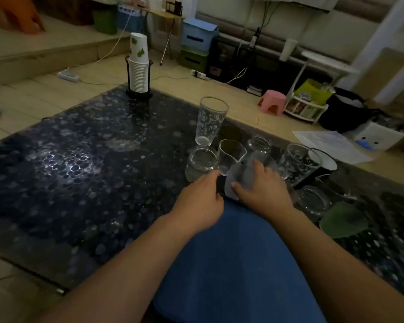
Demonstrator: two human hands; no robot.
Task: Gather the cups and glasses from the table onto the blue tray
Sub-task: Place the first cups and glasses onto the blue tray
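The blue tray lies on the dark pebbled table right in front of me, between my forearms. My right hand grips a frosted cup at the tray's far edge. My left hand is curled, its fingertips at the foot of a small spouted glass; a grip cannot be made out. Beside it stands a glass jar, and behind it a tall patterned glass. To the right are a small jar, a patterned tumbler, a white-lined cup, another jar and a green cup.
A stack of paper cups in a black holder stands at the table's far corner. Beyond the table are a pink stool, a white rack, storage boxes and cables on the tiled floor.
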